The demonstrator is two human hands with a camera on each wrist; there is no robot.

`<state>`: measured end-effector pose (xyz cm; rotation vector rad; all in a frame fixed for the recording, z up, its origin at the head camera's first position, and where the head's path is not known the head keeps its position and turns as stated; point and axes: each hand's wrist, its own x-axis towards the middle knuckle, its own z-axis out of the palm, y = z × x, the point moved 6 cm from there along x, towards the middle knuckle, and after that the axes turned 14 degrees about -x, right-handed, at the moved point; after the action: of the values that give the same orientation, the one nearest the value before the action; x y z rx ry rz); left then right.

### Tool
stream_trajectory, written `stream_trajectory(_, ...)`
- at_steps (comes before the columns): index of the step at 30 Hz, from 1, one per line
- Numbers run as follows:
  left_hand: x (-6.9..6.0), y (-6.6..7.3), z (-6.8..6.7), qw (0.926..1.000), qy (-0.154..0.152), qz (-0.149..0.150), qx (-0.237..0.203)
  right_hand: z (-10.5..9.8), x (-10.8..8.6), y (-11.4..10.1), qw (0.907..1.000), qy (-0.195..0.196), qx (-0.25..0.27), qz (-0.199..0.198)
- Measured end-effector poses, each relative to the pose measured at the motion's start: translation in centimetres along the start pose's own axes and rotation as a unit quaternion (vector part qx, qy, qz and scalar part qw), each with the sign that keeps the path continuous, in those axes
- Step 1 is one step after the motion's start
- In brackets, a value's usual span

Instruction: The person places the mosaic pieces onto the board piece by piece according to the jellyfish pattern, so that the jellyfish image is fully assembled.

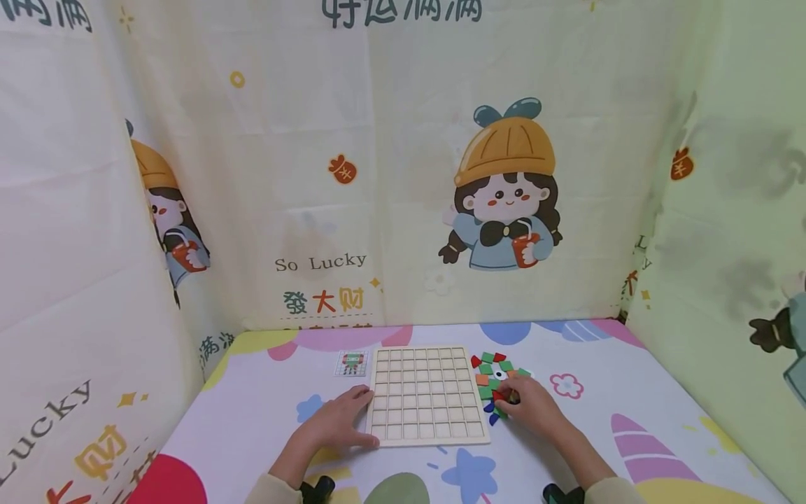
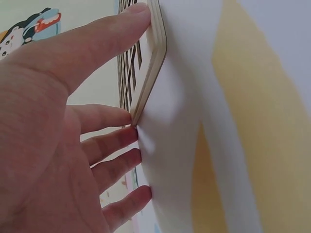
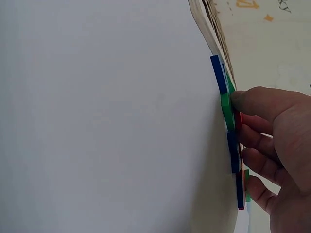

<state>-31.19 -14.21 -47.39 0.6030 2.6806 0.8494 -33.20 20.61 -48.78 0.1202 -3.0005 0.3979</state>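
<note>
Board (image 1: 428, 395), wooden and gridded, lies between my left hand (image 1: 340, 418) and right hand (image 1: 532, 404) in the head view, coloured pieces (image 1: 485, 369) just beside it. Left wrist view: my fingers (image 2: 109, 144) apart, thumb on the board's edge. Right wrist view: thumb and fingertips (image 3: 252, 137) at the pieces; whether they pinch one, I cannot tell.

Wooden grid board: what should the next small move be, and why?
Probably the right hand should set one of the coloured pieces on the board: its fingers touch them, the left hand rests against the board, and the squares hold none.
</note>
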Motion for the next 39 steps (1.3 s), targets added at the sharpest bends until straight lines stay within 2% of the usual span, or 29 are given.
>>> stream_trajectory(12,0.1,-0.6,0.1,0.9996,0.007,-0.009,-0.024,-0.8,0.5,-0.3,0.9998,0.003,0.021,0.001)
stream_trajectory(23,0.0,-0.9,0.1,0.9991,0.017,0.000,-0.038,-0.2,1.7,-2.1,0.9998,0.016,0.011,-0.010)
stream_trajectory(32,0.0,-0.7,-0.2,0.9992,0.019,-0.005,-0.036,0.3,2.6,-4.0,0.9987,0.032,0.030,-0.026)
stream_trajectory(39,-0.1,-0.6,-0.1,0.9992,0.015,-0.009,-0.035,0.8,3.4,-5.2,0.9974,0.041,0.055,-0.023)
